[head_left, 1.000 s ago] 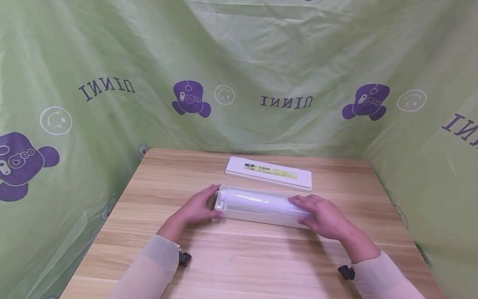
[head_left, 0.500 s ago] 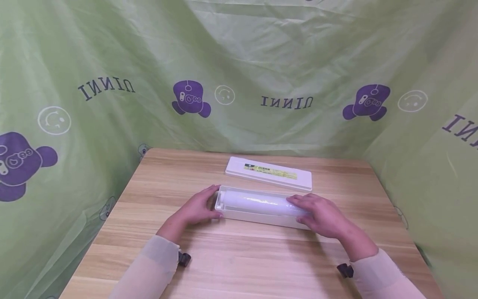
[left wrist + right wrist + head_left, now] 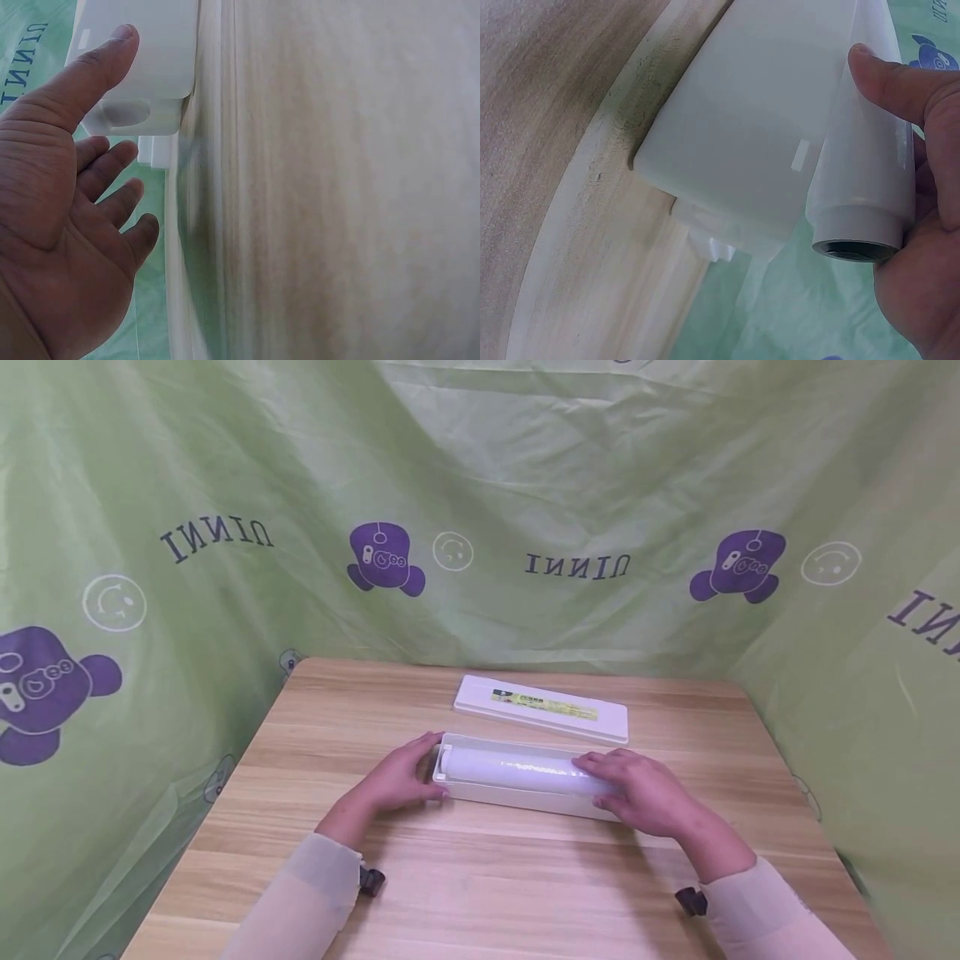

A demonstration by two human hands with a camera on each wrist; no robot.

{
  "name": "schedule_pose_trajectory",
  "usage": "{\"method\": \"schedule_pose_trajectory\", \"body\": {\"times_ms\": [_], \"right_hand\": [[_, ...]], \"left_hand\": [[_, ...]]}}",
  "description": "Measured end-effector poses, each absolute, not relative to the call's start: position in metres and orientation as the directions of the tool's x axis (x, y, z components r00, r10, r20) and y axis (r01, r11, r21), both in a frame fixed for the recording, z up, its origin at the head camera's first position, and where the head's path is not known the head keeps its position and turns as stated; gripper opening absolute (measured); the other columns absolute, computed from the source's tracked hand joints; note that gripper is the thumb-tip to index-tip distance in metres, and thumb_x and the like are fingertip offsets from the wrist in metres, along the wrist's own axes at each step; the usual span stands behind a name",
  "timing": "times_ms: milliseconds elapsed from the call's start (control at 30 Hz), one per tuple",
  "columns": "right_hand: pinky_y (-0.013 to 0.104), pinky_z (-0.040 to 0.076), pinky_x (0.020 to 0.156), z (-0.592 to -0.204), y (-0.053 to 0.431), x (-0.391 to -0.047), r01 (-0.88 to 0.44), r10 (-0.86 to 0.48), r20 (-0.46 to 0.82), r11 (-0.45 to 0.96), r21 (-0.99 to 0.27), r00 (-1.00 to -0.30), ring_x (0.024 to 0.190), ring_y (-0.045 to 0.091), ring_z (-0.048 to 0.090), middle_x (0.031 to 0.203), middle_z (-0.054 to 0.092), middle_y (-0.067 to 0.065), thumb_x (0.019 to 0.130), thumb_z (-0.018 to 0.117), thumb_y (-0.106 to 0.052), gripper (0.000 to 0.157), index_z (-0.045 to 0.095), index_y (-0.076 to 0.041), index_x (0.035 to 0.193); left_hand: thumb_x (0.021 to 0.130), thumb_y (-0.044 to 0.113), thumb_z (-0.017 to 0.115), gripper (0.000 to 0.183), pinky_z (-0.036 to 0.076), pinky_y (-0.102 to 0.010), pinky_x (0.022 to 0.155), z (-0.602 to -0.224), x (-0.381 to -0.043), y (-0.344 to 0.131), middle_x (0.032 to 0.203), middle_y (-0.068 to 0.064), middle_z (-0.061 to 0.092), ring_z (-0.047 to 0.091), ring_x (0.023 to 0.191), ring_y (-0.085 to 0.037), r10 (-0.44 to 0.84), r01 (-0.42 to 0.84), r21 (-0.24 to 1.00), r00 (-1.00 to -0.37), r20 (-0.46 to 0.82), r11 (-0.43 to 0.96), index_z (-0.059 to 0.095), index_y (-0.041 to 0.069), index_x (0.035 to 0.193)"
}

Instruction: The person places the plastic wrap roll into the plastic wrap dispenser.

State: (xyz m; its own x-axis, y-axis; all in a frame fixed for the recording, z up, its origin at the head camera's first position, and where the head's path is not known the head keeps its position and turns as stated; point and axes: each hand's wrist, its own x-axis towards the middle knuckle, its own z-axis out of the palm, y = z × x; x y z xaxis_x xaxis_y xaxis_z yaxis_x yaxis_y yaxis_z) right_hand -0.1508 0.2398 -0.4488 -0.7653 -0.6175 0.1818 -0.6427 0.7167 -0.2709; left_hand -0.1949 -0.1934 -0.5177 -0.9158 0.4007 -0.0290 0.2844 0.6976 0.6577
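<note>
A long white box (image 3: 525,798) lies lidless on the table. In it rests a glossy roll of cling film (image 3: 510,767), its left end down inside the box. My right hand (image 3: 651,793) grips the roll near its right end, thumb in front and fingers behind. In the right wrist view, that end of the roll (image 3: 862,172), with its hollow core showing, stands out above the rim of the box (image 3: 735,105). My left hand (image 3: 401,774) holds the left end of the box, its thumb on the front wall and a fingertip at the back corner.
Behind the box lies a white lid (image 3: 487,693) with a yellow-green label. The wood-grain table (image 3: 480,877) extends toward me, and a green printed curtain (image 3: 480,610) hangs around its back and sides.
The roll has slid slightly left and its left end has sunk lower into the box. My right hand moved a little left with it; the left hand stayed on the box.
</note>
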Motion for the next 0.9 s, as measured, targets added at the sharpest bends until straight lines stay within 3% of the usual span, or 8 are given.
{"method": "schedule_pose_trajectory", "body": {"times_ms": [300, 633, 900], "right_hand": [[0.056, 0.047, 0.110, -0.4483, 0.2377, -0.1534, -0.644, -0.625, 0.162, 0.716, -0.272, -0.764, 0.129, 0.031, 0.062, 0.143, 0.064, 0.004, 0.084, 0.086, -0.019, 0.065, 0.063, -0.020, 0.145], [0.056, 0.052, 0.103, -0.4481, 0.2364, -0.1540, -0.636, -0.619, 0.157, 0.722, -0.274, -0.770, 0.127, 0.032, 0.062, 0.143, 0.064, 0.003, 0.084, 0.086, -0.020, 0.065, 0.064, -0.021, 0.145], [0.057, 0.045, 0.112, -0.4485, 0.2370, -0.1549, -0.630, -0.619, 0.142, 0.717, -0.299, -0.772, 0.130, 0.034, 0.061, 0.145, 0.063, 0.005, 0.086, 0.084, -0.020, 0.063, 0.063, -0.018, 0.145]], "left_hand": [[0.073, 0.052, 0.091, 0.112, 0.024, -0.051, 0.125, -0.5199, -0.1950, -0.1946, 0.168, -0.014, 0.030, 0.029, 0.154, -0.033, 0.405, 0.290, 0.658, -0.914, -0.024, 0.695, 0.034, 0.020, 0.164], [0.073, 0.052, 0.091, 0.111, 0.024, -0.047, 0.126, -0.5172, -0.1947, -0.1930, 0.167, -0.012, 0.031, 0.029, 0.154, -0.030, 0.402, 0.288, 0.649, -0.915, -0.029, 0.704, 0.034, 0.020, 0.164], [0.073, 0.051, 0.092, 0.110, 0.024, -0.051, 0.126, -0.5117, -0.1917, -0.1918, 0.167, -0.015, 0.032, 0.028, 0.154, -0.033, 0.408, 0.295, 0.660, -0.913, -0.019, 0.691, 0.037, 0.016, 0.162]]}}
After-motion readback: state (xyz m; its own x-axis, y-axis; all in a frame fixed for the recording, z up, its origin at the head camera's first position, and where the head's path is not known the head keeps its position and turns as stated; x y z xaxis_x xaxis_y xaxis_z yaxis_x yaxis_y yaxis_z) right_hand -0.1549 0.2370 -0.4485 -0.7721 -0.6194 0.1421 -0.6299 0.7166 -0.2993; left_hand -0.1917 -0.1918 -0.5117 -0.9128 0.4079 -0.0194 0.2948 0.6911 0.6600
